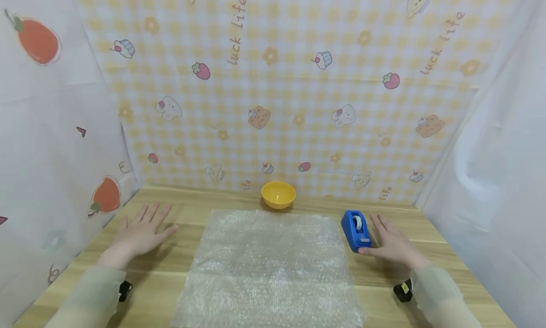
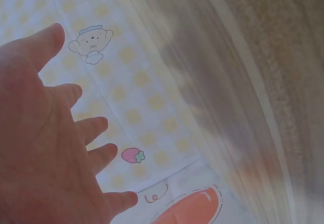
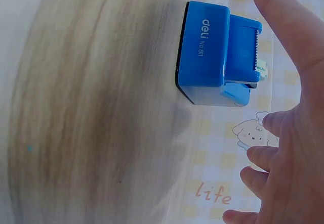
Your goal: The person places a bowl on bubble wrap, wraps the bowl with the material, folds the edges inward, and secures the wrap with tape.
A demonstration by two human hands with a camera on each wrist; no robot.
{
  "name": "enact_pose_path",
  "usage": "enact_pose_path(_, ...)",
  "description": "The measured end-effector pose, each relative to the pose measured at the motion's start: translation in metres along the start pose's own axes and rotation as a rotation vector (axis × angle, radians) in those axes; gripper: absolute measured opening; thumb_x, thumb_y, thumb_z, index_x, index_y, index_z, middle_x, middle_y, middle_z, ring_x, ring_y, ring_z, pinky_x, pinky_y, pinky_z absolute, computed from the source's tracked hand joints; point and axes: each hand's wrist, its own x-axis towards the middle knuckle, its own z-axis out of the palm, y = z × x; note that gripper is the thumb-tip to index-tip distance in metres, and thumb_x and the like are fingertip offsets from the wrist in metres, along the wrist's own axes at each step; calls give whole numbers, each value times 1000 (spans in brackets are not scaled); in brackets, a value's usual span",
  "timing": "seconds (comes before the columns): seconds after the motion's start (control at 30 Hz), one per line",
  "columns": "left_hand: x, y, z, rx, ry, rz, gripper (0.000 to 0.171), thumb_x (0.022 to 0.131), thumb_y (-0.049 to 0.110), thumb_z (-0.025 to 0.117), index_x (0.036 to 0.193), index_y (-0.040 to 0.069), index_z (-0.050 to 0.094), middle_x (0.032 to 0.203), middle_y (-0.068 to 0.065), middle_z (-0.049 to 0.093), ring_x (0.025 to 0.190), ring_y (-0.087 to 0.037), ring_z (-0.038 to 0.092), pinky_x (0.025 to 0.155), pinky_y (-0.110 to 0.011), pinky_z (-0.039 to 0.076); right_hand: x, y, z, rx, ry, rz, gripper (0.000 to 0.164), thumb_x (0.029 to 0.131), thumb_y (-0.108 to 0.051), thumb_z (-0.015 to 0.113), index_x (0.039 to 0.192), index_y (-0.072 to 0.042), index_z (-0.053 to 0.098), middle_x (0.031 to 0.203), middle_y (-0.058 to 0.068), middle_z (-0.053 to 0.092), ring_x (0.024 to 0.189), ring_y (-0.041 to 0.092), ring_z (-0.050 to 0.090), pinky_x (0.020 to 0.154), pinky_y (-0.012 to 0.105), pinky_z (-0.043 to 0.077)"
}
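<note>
A blue tape dispenser [image 1: 355, 232] with a small roll of tape stands on the right part of the table. Beside it is my right hand [image 1: 392, 245], fingers spread, the thumb overlapping its front corner in the head view. In the right wrist view the tape dispenser [image 3: 205, 52] shows its toothed cutter, with the thumb of my right hand [image 3: 293, 128] apart from it. Over the left part of the table, my left hand [image 1: 138, 233] has its fingers spread and holds nothing. The left wrist view shows the same left hand [image 2: 55, 128] with straight fingers.
A sheet of bubble wrap [image 1: 273, 266] lies flat across the middle of the table [image 1: 166, 276]. Behind it, near the back edge, stands a yellow bowl [image 1: 278, 195]. A checked cloth [image 1: 273, 86] hangs at the back, with white cloths at both sides.
</note>
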Motion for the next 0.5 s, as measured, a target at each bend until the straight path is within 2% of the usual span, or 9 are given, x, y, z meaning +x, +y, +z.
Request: enact_pose_path(0.5, 4, 3, -5, 15, -22, -8, 85, 95, 67, 33, 157, 15, 9, 156, -30, 7, 139, -55, 1, 97, -78, -9, 2, 1, -3, 14, -12, 0, 118, 76, -63, 70, 151, 6, 12, 151, 38, 11, 135, 57, 16, 100, 75, 21)
